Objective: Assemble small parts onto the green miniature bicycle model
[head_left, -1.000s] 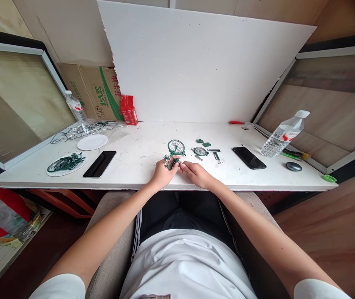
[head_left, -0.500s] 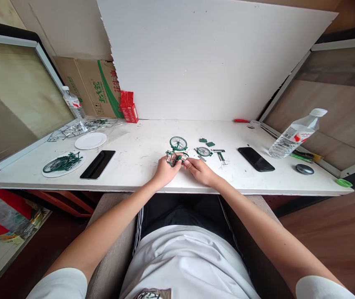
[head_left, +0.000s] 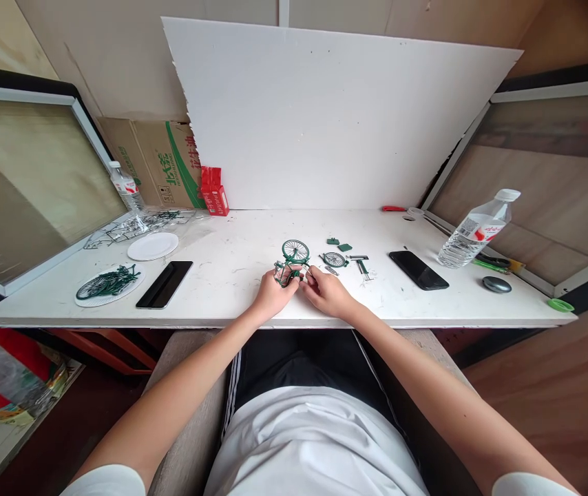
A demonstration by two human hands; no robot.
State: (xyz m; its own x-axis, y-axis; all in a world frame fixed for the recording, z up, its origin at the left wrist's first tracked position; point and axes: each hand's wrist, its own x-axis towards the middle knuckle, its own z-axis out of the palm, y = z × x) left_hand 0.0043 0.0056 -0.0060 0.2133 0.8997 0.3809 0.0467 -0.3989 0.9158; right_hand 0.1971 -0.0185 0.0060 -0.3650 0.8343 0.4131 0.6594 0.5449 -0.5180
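Note:
A small green model bicycle (head_left: 295, 251), one spoked wheel fitted at its far end, is held just above the table's front part. My left hand (head_left: 273, 295) is closed around its near end, fingers covering part of the frame. My right hand (head_left: 329, 292) is closed in a pinch at the model's right side; whether a small part is between those fingertips I cannot make out. Right of the hands lie a loose spoked wheel (head_left: 334, 260), two flat green pieces (head_left: 344, 246) and a green T-shaped part (head_left: 363, 265).
A paper plate with green parts (head_left: 108, 282), a white plate (head_left: 152, 246) and a black phone (head_left: 164, 284) are at left. Cut part frames (head_left: 113, 233) lie behind. At right are another phone (head_left: 418, 269), a water bottle (head_left: 480, 229) and a computer mouse (head_left: 496, 284).
The view has tilted up slightly, so the table appears lower. My right fingers have shifted a little along the model's right side; my left hand keeps its hold.

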